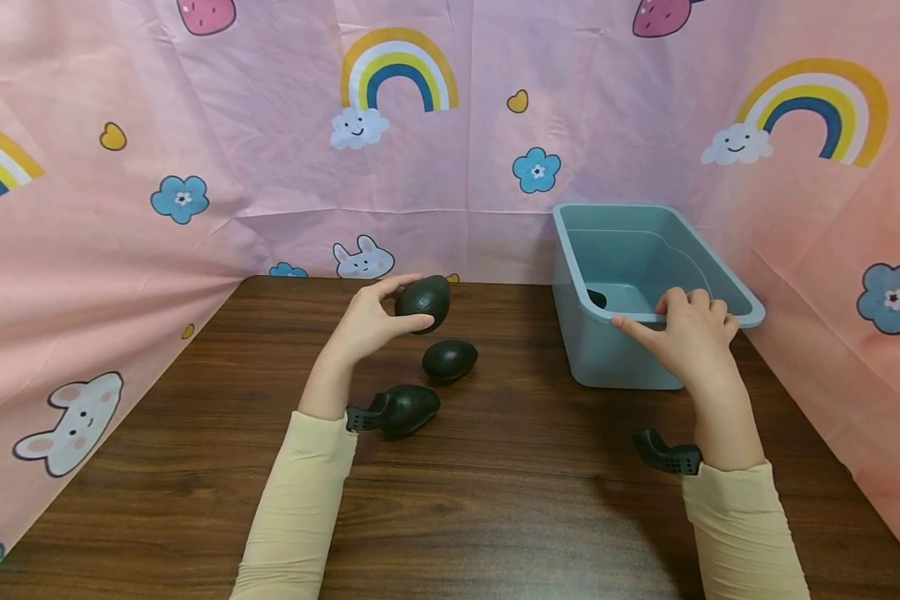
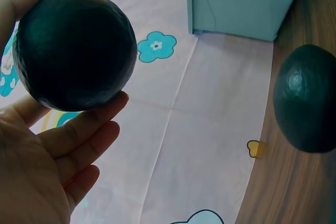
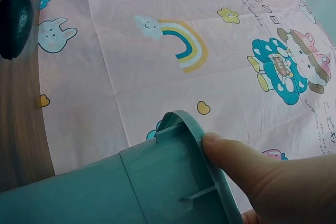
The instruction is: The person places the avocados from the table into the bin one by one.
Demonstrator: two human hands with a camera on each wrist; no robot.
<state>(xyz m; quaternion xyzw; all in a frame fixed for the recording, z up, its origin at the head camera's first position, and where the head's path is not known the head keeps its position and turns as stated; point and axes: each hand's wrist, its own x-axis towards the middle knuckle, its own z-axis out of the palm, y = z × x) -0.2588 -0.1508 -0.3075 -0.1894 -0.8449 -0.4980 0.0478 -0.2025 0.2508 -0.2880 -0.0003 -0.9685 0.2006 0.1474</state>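
Observation:
My left hand [image 1: 366, 323] holds a dark green avocado [image 1: 427, 302] between thumb and fingers, raised over the back of the table. Beneath it, a second avocado [image 1: 450, 361] lies on the wood. Nearer to me, a third avocado [image 1: 412, 408] is partly hidden behind the left wrist's black strap mount. At the right stands a blue-green plastic bin [image 1: 622, 358], and my right hand [image 1: 692, 333] grips its front rim, thumb outside along the edge [image 3: 239, 158]. Inside the bin, part of a dark object [image 1: 597, 297] shows near the left wall.
A brown wooden table [image 1: 480, 500] carries everything. Behind and on both sides hangs a pink cloth [image 1: 285, 125] printed with rainbows, flowers and rabbits. The bin stands close to the back cloth and the right-hand cloth.

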